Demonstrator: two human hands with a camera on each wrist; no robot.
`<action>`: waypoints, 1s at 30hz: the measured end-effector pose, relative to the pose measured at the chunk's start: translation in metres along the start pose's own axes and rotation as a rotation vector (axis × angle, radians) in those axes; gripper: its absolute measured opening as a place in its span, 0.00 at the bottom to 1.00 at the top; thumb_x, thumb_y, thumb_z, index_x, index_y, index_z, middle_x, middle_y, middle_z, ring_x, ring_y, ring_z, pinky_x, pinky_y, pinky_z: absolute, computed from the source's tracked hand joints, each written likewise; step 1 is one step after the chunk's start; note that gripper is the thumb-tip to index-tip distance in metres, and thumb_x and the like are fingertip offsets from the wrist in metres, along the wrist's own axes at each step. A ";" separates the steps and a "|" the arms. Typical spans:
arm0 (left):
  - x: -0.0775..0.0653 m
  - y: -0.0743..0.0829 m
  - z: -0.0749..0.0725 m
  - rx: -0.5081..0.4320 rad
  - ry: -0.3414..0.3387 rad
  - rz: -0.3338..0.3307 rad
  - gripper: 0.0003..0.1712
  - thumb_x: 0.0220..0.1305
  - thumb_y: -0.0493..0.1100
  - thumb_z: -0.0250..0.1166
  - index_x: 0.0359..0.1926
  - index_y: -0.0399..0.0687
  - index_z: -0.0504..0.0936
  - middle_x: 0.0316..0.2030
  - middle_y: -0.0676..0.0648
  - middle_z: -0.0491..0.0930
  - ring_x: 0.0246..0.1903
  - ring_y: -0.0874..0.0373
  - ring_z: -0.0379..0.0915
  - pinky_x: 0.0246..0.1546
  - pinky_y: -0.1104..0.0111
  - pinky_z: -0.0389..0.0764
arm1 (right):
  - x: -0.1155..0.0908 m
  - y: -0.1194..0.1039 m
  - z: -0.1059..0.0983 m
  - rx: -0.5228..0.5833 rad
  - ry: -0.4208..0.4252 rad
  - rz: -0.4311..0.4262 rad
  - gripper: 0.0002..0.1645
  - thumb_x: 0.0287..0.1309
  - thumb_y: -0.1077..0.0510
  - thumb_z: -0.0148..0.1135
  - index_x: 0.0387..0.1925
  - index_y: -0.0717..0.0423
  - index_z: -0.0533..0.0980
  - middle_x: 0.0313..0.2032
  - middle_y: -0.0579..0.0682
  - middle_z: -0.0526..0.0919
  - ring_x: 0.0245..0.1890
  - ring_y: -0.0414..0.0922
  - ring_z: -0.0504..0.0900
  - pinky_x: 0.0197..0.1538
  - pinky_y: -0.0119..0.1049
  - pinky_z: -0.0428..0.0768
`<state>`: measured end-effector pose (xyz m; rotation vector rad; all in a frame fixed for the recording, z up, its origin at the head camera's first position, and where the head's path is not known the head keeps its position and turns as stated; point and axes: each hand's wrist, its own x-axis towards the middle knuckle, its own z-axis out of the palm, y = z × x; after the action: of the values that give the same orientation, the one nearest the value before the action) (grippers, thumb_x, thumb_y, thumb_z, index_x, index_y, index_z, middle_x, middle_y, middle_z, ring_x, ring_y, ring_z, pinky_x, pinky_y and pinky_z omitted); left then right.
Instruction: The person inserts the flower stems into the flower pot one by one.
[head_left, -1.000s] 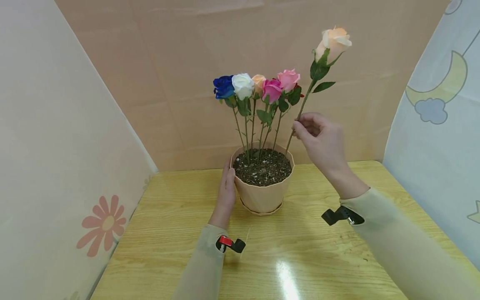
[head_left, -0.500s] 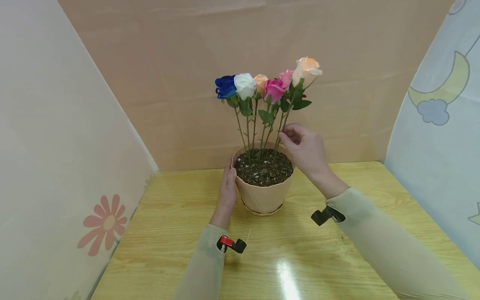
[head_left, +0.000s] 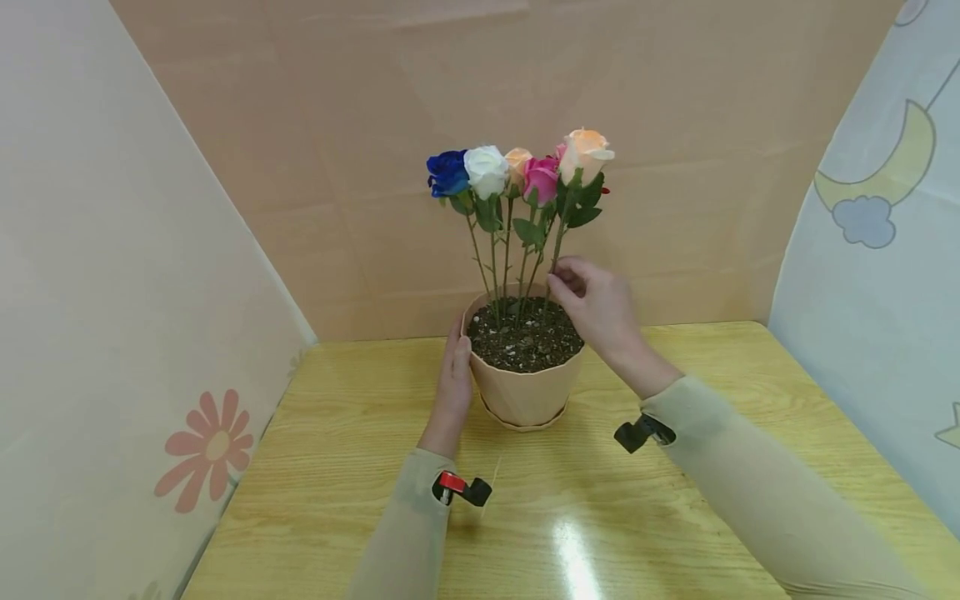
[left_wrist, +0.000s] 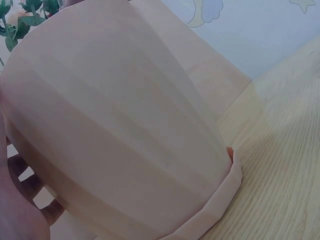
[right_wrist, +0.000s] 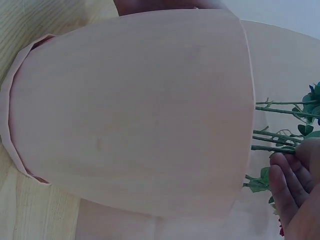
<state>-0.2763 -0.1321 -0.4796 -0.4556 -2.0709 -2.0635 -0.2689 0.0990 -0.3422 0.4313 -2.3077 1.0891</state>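
My right hand (head_left: 598,307) pinches the stem of a pale peach rose (head_left: 585,157) between thumb and fingertips, above the pot's back right rim. The stem runs down toward the dark soil (head_left: 525,342) of a beige flowerpot (head_left: 525,392). Against the pot's left side rests my left hand (head_left: 453,379), its fingers nearly straight along the wall. In the left wrist view, fingers (left_wrist: 30,185) of that hand spread beside the pot. A blue rose (head_left: 447,173), a white rose (head_left: 486,172), a smaller peach rose (head_left: 517,164) and a magenta rose (head_left: 541,180) stand in the soil.
A pink rose (head_left: 560,151) is mostly hidden behind the pale peach one, with a bit of red to its right. The pot stands in a matching saucer (head_left: 525,426) on a wooden table (head_left: 360,500). Cloth walls (head_left: 360,100) enclose the back and sides.
My right hand has brought the pale peach rose left and down, from outside the bunch to in front of the pink rose. My left hand has stayed on the pot.
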 end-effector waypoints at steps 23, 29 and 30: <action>0.000 -0.002 -0.001 0.007 0.010 0.005 0.36 0.92 0.58 0.37 0.91 0.56 0.48 0.88 0.49 0.48 0.86 0.50 0.41 0.84 0.47 0.47 | -0.006 0.015 0.014 -0.079 -0.034 -0.064 0.08 0.79 0.62 0.67 0.50 0.63 0.88 0.42 0.58 0.92 0.38 0.53 0.90 0.42 0.51 0.88; 0.000 -0.003 -0.001 0.010 0.007 -0.001 0.37 0.92 0.60 0.36 0.91 0.57 0.47 0.88 0.49 0.47 0.87 0.50 0.40 0.84 0.46 0.46 | -0.007 0.023 0.012 -0.065 -0.034 -0.015 0.09 0.79 0.62 0.66 0.50 0.65 0.88 0.41 0.59 0.92 0.39 0.54 0.90 0.43 0.51 0.88; 0.001 -0.003 -0.001 0.011 0.008 0.000 0.37 0.92 0.61 0.36 0.91 0.58 0.47 0.88 0.49 0.47 0.86 0.51 0.40 0.84 0.46 0.46 | -0.007 0.023 0.012 -0.068 -0.031 -0.015 0.09 0.79 0.63 0.67 0.50 0.65 0.88 0.41 0.59 0.92 0.39 0.54 0.90 0.43 0.51 0.88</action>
<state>-0.2781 -0.1333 -0.4823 -0.4448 -2.0774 -2.0495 -0.2787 0.1045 -0.3670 0.4412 -2.3576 1.0007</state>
